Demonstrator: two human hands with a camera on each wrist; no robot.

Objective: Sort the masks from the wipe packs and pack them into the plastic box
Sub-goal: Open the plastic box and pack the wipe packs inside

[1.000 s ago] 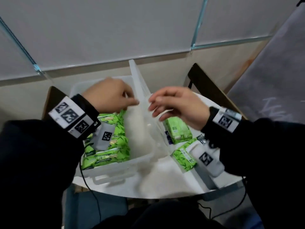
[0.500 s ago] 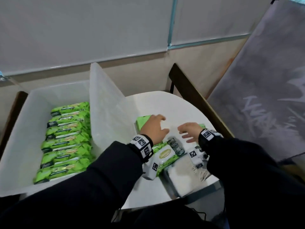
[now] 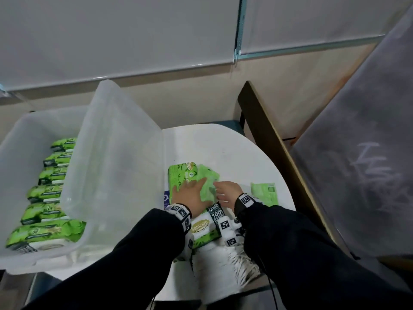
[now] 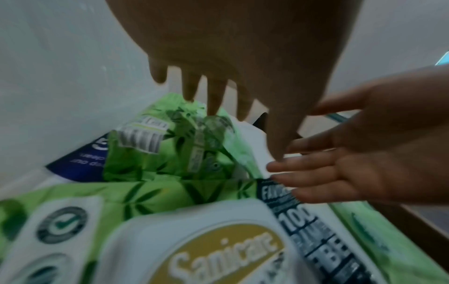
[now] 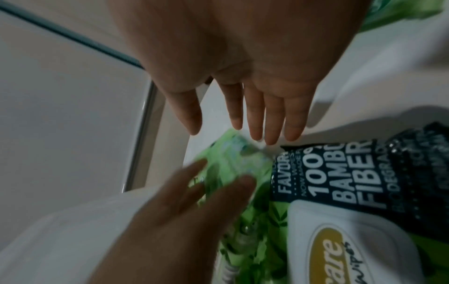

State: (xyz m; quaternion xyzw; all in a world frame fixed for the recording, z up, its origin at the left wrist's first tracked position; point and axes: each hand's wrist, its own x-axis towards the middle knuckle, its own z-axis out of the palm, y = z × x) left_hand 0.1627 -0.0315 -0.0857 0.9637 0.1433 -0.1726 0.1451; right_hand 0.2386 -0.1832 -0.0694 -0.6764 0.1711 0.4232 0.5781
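My left hand (image 3: 190, 194) lies flat, fingers straight, on a green wipe pack (image 3: 178, 179) on the white table (image 3: 234, 153). My right hand (image 3: 226, 191), fingers also straight, is beside it at a thin light-green packet (image 3: 209, 182). Neither hand holds anything. In the left wrist view the left fingertips (image 4: 213, 107) touch the crinkled green pack (image 4: 170, 153). A Sanicare wipe pack (image 3: 204, 228) lies under my wrists. White masks (image 3: 219, 262) with ear loops are stacked at the table's near edge. The plastic box (image 3: 20, 130) on the left holds several green wipe packs (image 3: 47, 211) in a row.
The box's translucent lid (image 3: 116, 157) stands open between the box and my hands. Another flat green packet (image 3: 264, 193) lies to the right of my right hand. A dark wooden chair frame (image 3: 268, 135) and a grey panel (image 3: 368, 153) border the table on the right.
Both hands left the box lid and came down onto the packs on the table. They now sit closer together over the light-green packet.
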